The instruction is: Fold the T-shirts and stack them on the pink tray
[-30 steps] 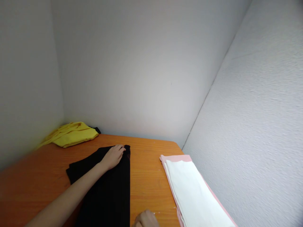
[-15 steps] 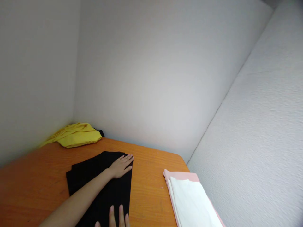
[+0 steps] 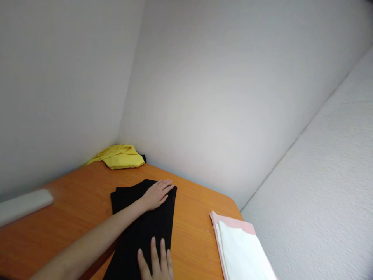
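- Item: one black cloth [image 3: 142,233], probably a garment. We judge it light and limp, soft throughout, with nothing fragile about it.
- Handling: we expect it to drape and crease readily rather than hold a shape; its layers could slide over one another if pulled from a single edge.
- Hold: we would favour the two far corners, or the straight right edge, pinching all layers together.
- Appearance: matt, plain black, lying flat in a long shape; stepped layers at the far left corner, a small reddish mark [image 3: 173,200] near the far right. We cannot see its near end, cut off by the view.
- Location: on the orange wooden table [image 3: 192,237], between the yellow cloth [image 3: 124,160] at the far left and the white cloth [image 3: 240,249] on pink cloth [image 3: 234,222] at the right.
- Left hand [image 3: 157,195]: spread palm-down on the far end, gripping nothing.
- Right hand [image 3: 157,266]: fingers spread over the nearer part, unclenched; we cannot tell how firmly it presses.
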`<state>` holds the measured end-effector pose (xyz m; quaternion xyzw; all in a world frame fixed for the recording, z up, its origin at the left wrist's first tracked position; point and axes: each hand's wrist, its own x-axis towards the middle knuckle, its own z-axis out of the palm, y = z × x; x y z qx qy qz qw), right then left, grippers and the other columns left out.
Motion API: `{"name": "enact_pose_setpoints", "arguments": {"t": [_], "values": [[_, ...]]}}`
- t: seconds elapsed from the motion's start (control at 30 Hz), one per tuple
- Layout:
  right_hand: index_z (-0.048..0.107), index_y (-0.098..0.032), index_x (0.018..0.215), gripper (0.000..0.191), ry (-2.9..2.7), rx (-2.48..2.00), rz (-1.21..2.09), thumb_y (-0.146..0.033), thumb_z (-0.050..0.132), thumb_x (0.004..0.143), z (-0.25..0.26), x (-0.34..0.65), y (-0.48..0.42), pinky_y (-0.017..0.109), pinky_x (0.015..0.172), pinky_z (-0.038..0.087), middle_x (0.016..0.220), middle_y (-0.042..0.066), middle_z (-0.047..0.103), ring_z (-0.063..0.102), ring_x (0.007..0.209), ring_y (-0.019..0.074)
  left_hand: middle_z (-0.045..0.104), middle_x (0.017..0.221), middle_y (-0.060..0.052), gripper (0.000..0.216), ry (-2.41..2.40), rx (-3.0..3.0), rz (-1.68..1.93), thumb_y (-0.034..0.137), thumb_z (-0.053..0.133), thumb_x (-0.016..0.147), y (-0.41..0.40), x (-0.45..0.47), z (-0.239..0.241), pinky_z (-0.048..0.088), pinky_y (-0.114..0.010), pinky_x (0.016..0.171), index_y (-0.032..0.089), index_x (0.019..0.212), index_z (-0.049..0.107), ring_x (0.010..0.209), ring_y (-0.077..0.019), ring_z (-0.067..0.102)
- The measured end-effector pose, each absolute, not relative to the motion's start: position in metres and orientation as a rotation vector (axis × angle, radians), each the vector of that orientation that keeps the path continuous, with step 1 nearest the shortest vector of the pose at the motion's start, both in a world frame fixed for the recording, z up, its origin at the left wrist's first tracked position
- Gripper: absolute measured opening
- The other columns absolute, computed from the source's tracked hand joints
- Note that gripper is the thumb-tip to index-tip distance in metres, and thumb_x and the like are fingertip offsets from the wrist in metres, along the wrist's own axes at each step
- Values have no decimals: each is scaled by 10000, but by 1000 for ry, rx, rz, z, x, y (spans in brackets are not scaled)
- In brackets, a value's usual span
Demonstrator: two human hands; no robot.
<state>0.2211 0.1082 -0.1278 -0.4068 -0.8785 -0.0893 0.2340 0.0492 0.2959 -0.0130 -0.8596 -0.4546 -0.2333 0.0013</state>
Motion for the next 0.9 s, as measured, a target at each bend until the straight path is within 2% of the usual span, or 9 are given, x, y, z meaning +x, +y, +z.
{"name": "enact_pose_setpoints", "arguments": {"t": [0.07, 0.17, 0.27, 0.4, 0.53, 0.63, 0.73, 0.9], "values": [[275, -409, 1496, 922, -2454, -1148, -105, -708, 665, 716, -106, 223, 99, 615, 933, 496, 1519, 102, 329, 396, 1310, 461, 401, 1528, -117, 506, -1670, -2517, -761, 317, 327, 958, 292, 16, -7, 243, -427, 1181, 174, 1439, 394, 1407, -245, 354], [280, -411, 1493, 845, -2509, -1242, 191, -704, 610, 773, -60, 221, 88, 626, 1037, 399, 1560, 59, 240, 272, 1386, 431, 583, 1305, -241, 487, -2018, -2285, -698, 300, 320, 944, 289, -40, -10, 413, -501, 1019, 60, 1341, 469, 1206, -334, 554], [255, -311, 1523, 758, -2548, -1304, 454, -675, 461, 890, -10, 211, 101, 564, 1147, 267, 1584, 53, 198, 156, 1450, 342, 662, 1152, -216, 406, -2168, -2222, -588, 310, 415, 909, 281, -80, -20, 474, -457, 904, 80, 1203, 573, 1062, -332, 625], [247, -139, 1529, 707, -2563, -1328, 511, -536, 406, 965, 30, 180, 156, 500, 1195, 139, 1598, 114, 153, 93, 1476, 287, 647, 1142, -194, 366, -2208, -2166, -526, 358, 499, 868, 268, -94, -32, 459, -445, 894, 103, 1100, 623, 1101, -350, 587], [208, -78, 1529, 708, -2485, -1412, 453, -386, 466, 946, 22, 147, 211, 486, 1195, 116, 1604, 144, 99, 51, 1480, 286, 653, 1075, -213, 360, -2251, -2118, -510, 379, 502, 854, 260, -92, -29, 455, -469, 873, 97, 1022, 650, 1068, -377, 586], [155, -91, 1540, 806, -2464, -1448, 479, -435, 521, 909, -2, 133, 230, 536, 1179, 129, 1607, 144, -1, 12, 1473, 329, 647, 1099, -186, 369, -2221, -2131, -568, 380, 423, 892, 258, -95, -19, 454, -439, 893, 128, 1055, 637, 1073, -340, 587], [126, -120, 1548, 822, -2465, -1455, 425, -508, 487, 919, -26, 127, 235, 571, 1168, 131, 1601, 140, -35, 16, 1470, 344, 642, 1136, -167, 411, -2199, -2165, -647, 423, 372, 906, 258, -103, -13, 448, -424, 932, 149, 1092, 617, 1095, -319, 595], [156, -155, 1549, 749, -2417, -1403, 208, -572, 355, 959, -44, 126, 230, 554, 1176, 132, 1603, 120, -8, 33, 1474, 332, 688, 1059, -251, 512, -2355, -2210, -733, 464, 417, 848, 264, -118, -25, 474, -529, 873, 74, 1121, 609, 1029, -419, 640]]}}
